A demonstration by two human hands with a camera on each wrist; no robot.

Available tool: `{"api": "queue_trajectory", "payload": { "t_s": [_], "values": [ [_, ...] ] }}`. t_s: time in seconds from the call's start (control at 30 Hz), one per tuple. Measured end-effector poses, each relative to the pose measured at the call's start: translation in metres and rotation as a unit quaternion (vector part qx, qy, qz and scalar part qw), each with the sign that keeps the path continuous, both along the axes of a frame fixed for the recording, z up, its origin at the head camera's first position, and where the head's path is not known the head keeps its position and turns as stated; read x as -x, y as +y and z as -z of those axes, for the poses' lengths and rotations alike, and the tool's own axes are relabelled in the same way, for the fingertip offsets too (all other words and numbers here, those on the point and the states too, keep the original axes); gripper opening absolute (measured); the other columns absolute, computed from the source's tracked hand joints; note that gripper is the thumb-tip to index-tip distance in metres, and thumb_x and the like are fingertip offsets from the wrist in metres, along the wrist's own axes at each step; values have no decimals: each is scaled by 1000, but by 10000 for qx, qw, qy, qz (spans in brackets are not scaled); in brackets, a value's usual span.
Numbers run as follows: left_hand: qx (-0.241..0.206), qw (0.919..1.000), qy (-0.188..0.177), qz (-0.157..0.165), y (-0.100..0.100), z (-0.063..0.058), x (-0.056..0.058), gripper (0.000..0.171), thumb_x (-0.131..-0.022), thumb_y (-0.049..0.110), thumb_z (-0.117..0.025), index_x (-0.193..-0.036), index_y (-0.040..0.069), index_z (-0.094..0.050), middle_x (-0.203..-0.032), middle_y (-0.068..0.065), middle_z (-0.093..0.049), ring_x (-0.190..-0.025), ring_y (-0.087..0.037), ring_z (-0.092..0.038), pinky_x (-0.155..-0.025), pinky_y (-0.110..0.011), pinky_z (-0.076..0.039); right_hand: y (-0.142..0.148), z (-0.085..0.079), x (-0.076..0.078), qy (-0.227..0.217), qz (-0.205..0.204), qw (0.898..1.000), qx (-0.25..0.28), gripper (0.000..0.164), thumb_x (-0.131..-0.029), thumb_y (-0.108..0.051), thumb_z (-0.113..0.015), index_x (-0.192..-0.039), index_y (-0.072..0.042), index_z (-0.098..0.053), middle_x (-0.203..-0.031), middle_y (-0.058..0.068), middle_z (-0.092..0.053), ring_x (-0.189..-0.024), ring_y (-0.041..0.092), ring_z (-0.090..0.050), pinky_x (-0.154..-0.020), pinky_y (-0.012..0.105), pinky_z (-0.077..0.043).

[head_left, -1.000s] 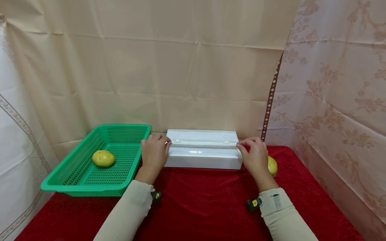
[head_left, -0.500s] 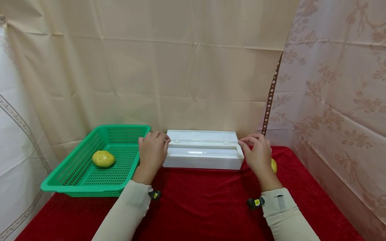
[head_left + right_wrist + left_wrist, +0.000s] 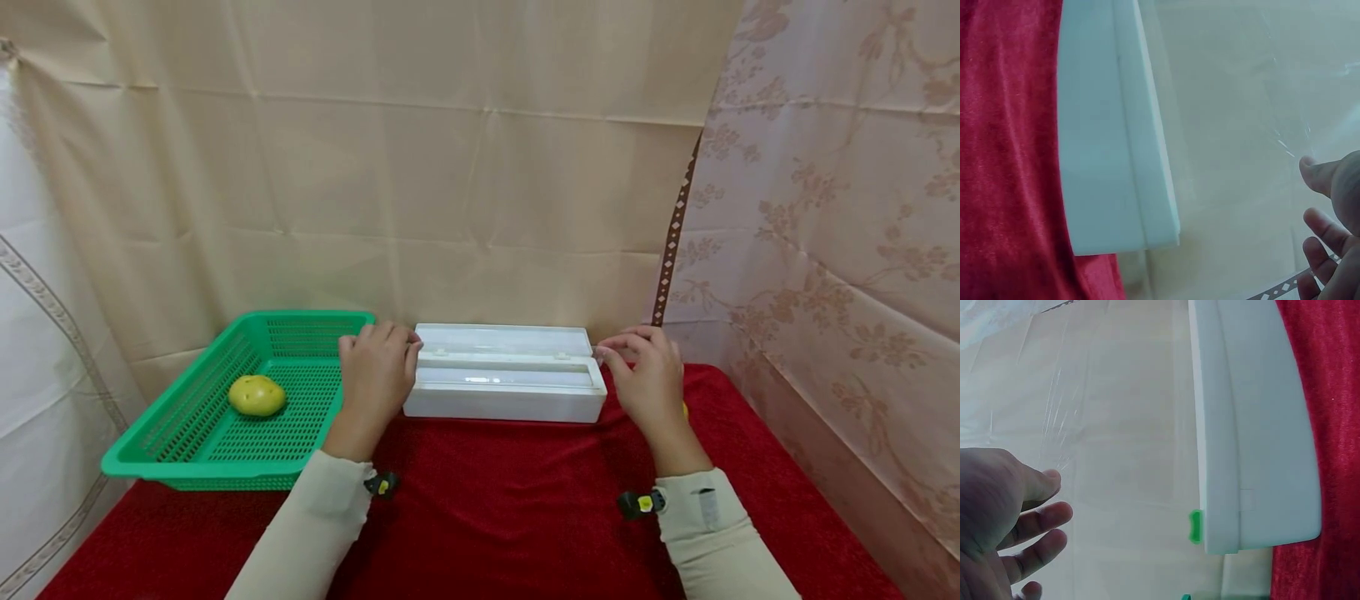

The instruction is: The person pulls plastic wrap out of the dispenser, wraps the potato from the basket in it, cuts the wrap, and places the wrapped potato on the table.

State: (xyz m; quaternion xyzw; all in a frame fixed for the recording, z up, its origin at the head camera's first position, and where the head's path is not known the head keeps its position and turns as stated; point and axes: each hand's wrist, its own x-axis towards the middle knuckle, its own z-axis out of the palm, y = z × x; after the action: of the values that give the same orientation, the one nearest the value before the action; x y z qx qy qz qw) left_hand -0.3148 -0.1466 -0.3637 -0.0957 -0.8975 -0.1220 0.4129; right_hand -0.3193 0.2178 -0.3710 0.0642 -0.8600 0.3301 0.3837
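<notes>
A white cling film dispenser with its lid tipped back stands on the red cloth. My left hand is at its left end, and my right hand is just off its right end. Both pinch clear cling film between thumb and fingers. In the left wrist view, creases in the cling film run up from the left thumb. The right wrist view has similar shiny streaks of film beside the right thumb. A small green piece sits at the dispenser's end.
To the left is a green plastic basket with a yellow potato in it. Another yellow round thing peeks out behind the right hand, mostly hidden. Red cloth covers the table, and a beige curtain hangs behind.
Both hands have moved a little apart and farther back, rising from the dispenser's ends. The right hand now hides most of the yellow thing at the right.
</notes>
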Motion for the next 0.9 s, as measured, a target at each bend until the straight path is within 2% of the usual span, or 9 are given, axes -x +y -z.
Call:
{"api": "queue_trajectory", "payload": {
  "t_s": [0.17, 0.37, 0.73, 0.9],
  "values": [
    [2, 9999, 93, 55, -1, -5, -3, 12, -100, 26, -69, -96, 15, -74, -98, -4, -73, -95, -33, -65, -79, -53, -41, 1, -5, -2, 273, -71, 9996, -47, 6, -88, -12, -82, -91, -7, -81, -113, 17, -65, -106, 39, -54, -87, 51, -35],
    [25, 9996, 295, 42, 0, -11, -8, 12, -99, 26, -69, -96, 16, -74, -96, -4, -74, -93, -33, -64, -78, -53, -40, 2, -11, -6, 268, -28, 9996, -37, 8, -89, -14, -82, -91, -6, -81, -114, 17, -65, -107, 39, -54, -85, 51, -35],
    [-35, 9993, 357, 50, -1, -21, -17, 13, -100, 28, -69, -98, 16, -73, -100, -4, -75, -96, -32, -64, -80, -52, -40, 3, -22, -14, 320, -68, 9995, 35, 10, -90, -16, -81, -93, -7, -80, -119, 17, -65, -111, 40, -53, -89, 52, -35],
    [-88, 9982, 583, 146, -1, -25, -20, 13, -99, 27, -69, -97, 15, -73, -98, -4, -75, -92, -32, -63, -79, -52, -39, 4, -28, -18, 416, -119, 9990, 86, 9, -90, -14, -82, -93, -6, -80, -121, 18, -65, -115, 41, -52, -92, 54, -35]
  ]
}}
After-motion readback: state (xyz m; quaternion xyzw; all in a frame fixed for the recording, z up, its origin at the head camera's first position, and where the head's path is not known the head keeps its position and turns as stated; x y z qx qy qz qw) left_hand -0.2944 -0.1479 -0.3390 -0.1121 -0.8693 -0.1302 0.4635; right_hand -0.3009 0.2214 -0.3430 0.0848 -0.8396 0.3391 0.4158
